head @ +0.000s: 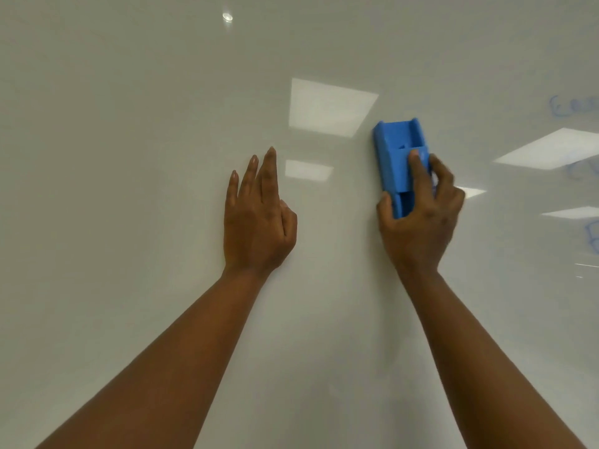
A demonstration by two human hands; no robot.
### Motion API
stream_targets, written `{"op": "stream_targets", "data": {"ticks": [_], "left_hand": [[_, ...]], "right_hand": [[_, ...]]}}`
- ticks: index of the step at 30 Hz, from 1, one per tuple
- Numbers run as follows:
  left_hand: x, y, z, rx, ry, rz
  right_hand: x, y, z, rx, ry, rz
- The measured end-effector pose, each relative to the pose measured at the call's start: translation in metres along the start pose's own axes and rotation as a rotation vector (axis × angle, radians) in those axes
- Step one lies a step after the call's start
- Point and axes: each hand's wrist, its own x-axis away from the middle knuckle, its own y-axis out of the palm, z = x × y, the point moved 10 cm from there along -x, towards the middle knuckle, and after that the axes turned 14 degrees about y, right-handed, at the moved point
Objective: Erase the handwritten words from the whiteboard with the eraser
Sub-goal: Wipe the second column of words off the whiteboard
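A glossy whiteboard (129, 157) fills the whole view. My right hand (421, 218) grips a blue plastic eraser (397, 150) and holds it upright against the board, right of centre. Faint blue handwritten words (573, 106) show at the far right edge, well right of the eraser, with more pale blue strokes (593, 234) lower down. My left hand (256, 215) rests flat on the board to the left of the eraser, fingers straight and pointing up. The board around both hands shows no writing.
Ceiling light panels reflect in the board as bright patches (327, 106) between and right of my hands. A small round glare spot (227, 17) sits near the top. Nothing else stands in front of the board.
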Motion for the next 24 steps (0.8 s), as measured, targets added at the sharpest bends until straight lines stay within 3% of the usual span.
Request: {"op": "stream_targets", "data": {"ticks": [5,9,12,19,24], "left_hand": [[0.0,-0.002,0.001,0.014,-0.008,-0.001],[0.0,-0.003,0.002,0.029,-0.001,-0.014],[0.001,-0.005,0.008,-0.021,0.048,-0.017],[0.001,0.001,0.009,-0.1,0.08,-0.097],[0.004,0.002,0.008,-0.111,0.067,-0.098]], "right_hand": [[0.052,0.021,-0.052,0.012,-0.34,-0.162],[0.068,0.023,-0.055,0.021,-0.44,-0.28],[0.057,0.01,-0.039,0.067,-0.489,-0.278],[-0.028,-0.033,0.047,0.214,-0.191,-0.129],[-0.056,-0.067,0.12,0.271,0.156,-0.021]]}}
